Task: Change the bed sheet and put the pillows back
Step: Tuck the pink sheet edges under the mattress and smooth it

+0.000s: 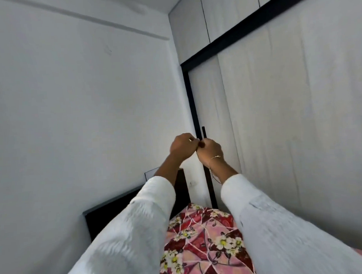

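Floral bed sheet (208, 240), soft red-and-pink cloth with white blossoms, lies rumpled at lower centre before a dark flat headboard (109, 213). Left hand (182, 146) and right hand (210, 150), in white textured sleeves, meet raised at frame centre, knuckles touching. Both grips are curled closed; whether they hold anything cannot be told.

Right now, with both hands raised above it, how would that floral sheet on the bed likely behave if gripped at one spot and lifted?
The floral sheet is probably floppy: it lies in soft folds and bulges, so it would likely drape and sag from the grip. It looks like thin printed cloth, so likely light. Being fabric, it would bunch rather than slide when pushed.
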